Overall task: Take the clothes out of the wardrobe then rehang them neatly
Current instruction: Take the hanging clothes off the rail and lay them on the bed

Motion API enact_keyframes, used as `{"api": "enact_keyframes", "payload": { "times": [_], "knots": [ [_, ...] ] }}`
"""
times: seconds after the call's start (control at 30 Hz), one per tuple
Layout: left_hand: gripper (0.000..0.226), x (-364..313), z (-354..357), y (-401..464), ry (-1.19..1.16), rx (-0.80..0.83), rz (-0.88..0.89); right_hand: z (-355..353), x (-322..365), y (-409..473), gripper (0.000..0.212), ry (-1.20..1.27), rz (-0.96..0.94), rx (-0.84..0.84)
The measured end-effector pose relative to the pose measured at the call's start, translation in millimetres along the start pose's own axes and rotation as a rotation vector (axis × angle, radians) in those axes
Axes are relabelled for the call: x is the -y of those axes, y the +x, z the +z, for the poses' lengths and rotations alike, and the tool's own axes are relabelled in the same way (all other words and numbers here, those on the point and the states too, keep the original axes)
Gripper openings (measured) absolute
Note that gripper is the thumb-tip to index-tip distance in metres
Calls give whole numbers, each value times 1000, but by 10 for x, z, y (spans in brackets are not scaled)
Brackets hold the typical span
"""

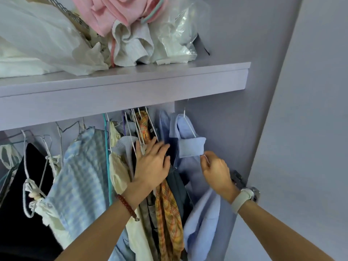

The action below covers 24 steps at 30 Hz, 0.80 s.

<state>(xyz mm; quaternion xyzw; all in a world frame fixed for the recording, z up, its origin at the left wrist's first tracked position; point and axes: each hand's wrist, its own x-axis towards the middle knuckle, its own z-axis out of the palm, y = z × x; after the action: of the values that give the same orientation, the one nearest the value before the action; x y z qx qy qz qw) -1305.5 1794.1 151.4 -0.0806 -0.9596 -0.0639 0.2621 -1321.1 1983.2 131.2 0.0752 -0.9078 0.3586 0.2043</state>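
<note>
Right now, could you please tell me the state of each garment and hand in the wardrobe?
Light blue shirt: hanging on a white hanger, rightmost.
Orange plaid garment: hanging, packed among others.
Blue checked garment: hanging.
Left hand: flat, fingers straight, pressing the packed clothes leftward.
Right hand: pinching the shirt's hanger end.

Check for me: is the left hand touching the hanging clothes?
Touching. The head view shows the left hand lying flat, fingers straight, against the packed hanging clothes, pressing them leftward beside the light blue shirt.
</note>
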Motion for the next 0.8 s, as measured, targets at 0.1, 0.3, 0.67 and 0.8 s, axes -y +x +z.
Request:
{"api": "enact_keyframes", "payload": {
  "times": [0.1, 0.3, 0.67, 0.8],
  "knots": [
    [43, -235, -10, -30, -344, -90, 92, -188, -204, -570, 17, -3, 42, -1],
    [30, -894, 131, -307, -736, 126, 237, -718, -428, -1704, 16, -53, 97, 35],
    [22, -1838, 254, -1718, -969, 399, 422, -1305, -207, -3415, 55, -219, 377, 75],
    [27, -2142, 222, -2018, -902, 455, 560, -1342, -77, -3805, 39, -189, 551, 26]
  ]
}}
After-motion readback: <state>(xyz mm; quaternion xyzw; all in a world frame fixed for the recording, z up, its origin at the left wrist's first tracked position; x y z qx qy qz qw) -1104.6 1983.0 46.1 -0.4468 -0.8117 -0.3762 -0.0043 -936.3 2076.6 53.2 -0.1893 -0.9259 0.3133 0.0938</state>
